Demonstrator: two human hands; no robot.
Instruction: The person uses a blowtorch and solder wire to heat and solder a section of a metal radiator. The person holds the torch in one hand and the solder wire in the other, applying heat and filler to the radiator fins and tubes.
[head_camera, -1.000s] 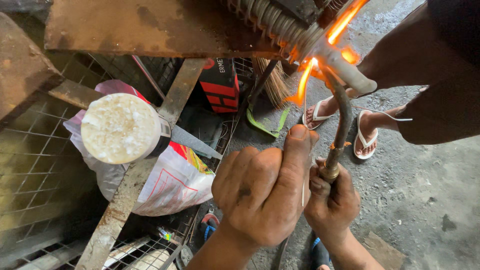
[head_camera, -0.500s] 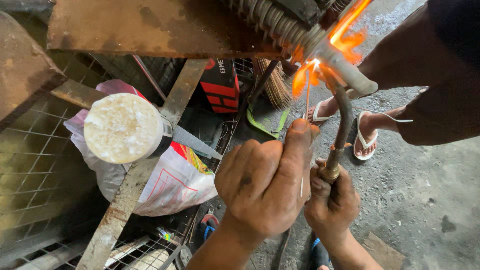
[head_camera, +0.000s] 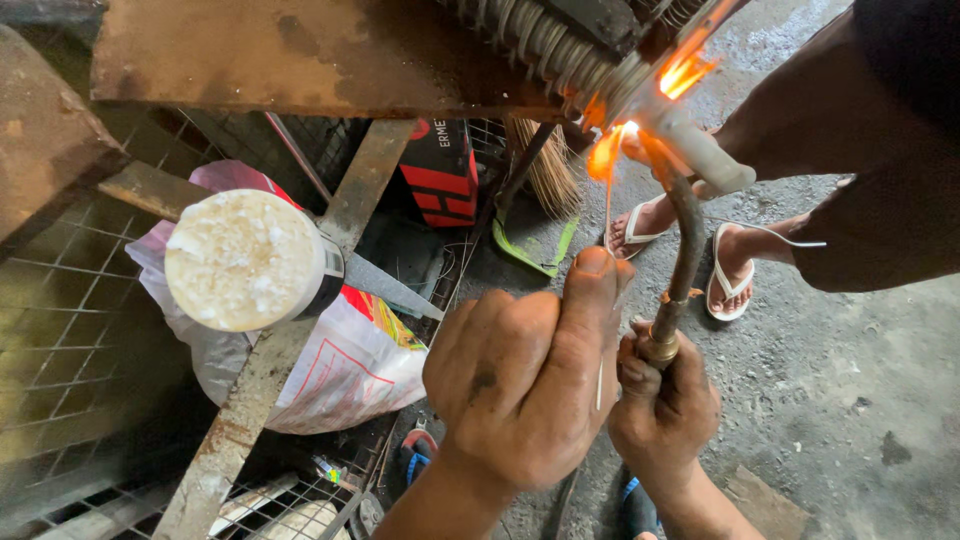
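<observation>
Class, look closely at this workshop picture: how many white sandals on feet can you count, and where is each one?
2. One white sandal is on the foot just behind the flame; the other white sandal is on the foot right of the torch pipe. Others may be hidden.

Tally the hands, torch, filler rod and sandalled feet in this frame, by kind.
Hands: 2, left hand and right hand
Torch: 1, torch
Filler rod: 1, filler rod
Sandalled feet: 2, one foot, other foot
Total: 6
</observation>
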